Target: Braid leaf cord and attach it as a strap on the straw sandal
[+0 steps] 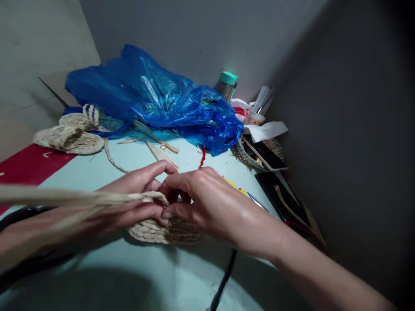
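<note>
Near the middle of the table, a coiled, braided straw piece (149, 232) is held between both hands. My left hand (144, 181) is closed around its left side, thumb pressing near the upper edge. From the right, my right hand (207, 194) pinches at that same edge, its fingertips touching the left thumb. A twisted straw cord (152, 195) loops up at the pinch. Its long flat strands (65, 196) run left across my left forearm and out of view. My hands hide part of the woven piece.
Woven straw slippers (76, 140) lie at the back left by a red sheet (35, 166). A blue plastic bag (152, 95) spreads across the back. A green-lidded bottle (228, 82), a cup (256, 118) and dark flat devices (285, 198) stand or lie rightward. A black cable (225, 280) is in front.
</note>
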Demonstrator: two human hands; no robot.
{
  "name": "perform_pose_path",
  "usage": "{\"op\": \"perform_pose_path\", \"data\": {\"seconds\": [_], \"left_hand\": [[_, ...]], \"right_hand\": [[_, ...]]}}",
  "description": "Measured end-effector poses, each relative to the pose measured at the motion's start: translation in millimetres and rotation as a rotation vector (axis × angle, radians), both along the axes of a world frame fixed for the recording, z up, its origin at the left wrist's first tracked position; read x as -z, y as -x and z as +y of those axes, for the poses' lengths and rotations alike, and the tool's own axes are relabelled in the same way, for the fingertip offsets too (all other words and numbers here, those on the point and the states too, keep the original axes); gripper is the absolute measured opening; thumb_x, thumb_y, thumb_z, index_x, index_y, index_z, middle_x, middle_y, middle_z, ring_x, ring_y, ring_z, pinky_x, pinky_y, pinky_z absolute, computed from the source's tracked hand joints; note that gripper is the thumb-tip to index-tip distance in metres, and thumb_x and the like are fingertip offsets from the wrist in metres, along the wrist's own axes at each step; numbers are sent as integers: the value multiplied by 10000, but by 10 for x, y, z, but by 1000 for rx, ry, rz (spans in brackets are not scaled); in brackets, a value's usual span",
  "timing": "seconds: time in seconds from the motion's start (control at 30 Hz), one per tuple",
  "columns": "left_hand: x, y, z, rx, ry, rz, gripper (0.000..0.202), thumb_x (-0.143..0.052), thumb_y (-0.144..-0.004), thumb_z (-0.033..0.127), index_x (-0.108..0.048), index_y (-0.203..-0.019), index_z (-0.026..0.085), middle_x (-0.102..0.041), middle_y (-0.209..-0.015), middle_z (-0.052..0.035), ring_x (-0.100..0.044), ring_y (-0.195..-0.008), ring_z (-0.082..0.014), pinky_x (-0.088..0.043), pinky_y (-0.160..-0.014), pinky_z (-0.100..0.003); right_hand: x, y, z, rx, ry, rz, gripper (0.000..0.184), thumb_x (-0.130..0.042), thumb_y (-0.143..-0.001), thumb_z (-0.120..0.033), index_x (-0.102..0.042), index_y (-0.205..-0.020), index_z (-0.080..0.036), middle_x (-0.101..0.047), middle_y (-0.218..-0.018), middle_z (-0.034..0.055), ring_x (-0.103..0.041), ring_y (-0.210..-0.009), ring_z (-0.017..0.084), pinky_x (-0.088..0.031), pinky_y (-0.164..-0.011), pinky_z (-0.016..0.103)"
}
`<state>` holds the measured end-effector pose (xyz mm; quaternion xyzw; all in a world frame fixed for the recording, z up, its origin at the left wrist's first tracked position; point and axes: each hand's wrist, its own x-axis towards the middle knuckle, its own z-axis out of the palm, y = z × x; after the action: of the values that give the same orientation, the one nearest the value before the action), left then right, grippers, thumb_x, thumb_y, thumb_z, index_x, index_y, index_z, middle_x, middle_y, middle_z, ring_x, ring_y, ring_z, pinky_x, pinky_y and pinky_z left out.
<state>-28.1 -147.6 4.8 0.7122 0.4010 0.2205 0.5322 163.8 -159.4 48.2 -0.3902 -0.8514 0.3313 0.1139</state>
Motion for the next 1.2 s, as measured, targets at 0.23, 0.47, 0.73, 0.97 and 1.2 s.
{"op": "perform_pose_path", "data": {"seconds": [0.23,0.47,0.73,0.97,1.2], "left_hand": [[36,29,51,-65,267,-145,443,-718,-727,138,-560,-1109,298,-719,-758,67,-703,-723,-132,-520,-633,-173],[-61,15,-10,-15,295,-53,543,-732,-739,167,-481,-1203,296,-694,-647,82,-653,-615,-126,-486,-579,-180],[-119,-58,-127,-77,213,-7,371,-662,-780,230,-514,-1114,295,-630,-629,88,-590,-584,-116,-444,-548,-192],[-79,-88,-141,-153,89,75,369,-727,-726,295,-533,-1040,297,-507,-530,124,-473,-489,-95,-382,-513,-195],[-6,-89,-149,-146,-59,112,317,-686,-765,380,-488,-995,287,-357,-470,135,-320,-455,-104,-307,-498,-226]], "right_hand": [[29,-76,110,63,107,189,63,-662,-802,-155,-651,-741,-150,-530,-649,-45,-484,-643,94,-318,-559,218],[111,-327,226,136,489,555,152,-711,-707,-44,-660,-827,-121,-594,-708,-47,-495,-628,55,-388,-577,166],[224,-341,143,162,651,548,129,-721,-750,-93,-629,-822,-148,-555,-658,-58,-487,-600,57,-377,-540,160],[280,-249,111,151,593,550,144,-660,-743,-32,-604,-798,-152,-531,-671,-63,-471,-615,55,-375,-554,161],[315,-243,23,171,388,426,87,-659,-825,-186,-619,-902,-187,-606,-819,-22,-530,-705,109,-422,-603,205]]}}
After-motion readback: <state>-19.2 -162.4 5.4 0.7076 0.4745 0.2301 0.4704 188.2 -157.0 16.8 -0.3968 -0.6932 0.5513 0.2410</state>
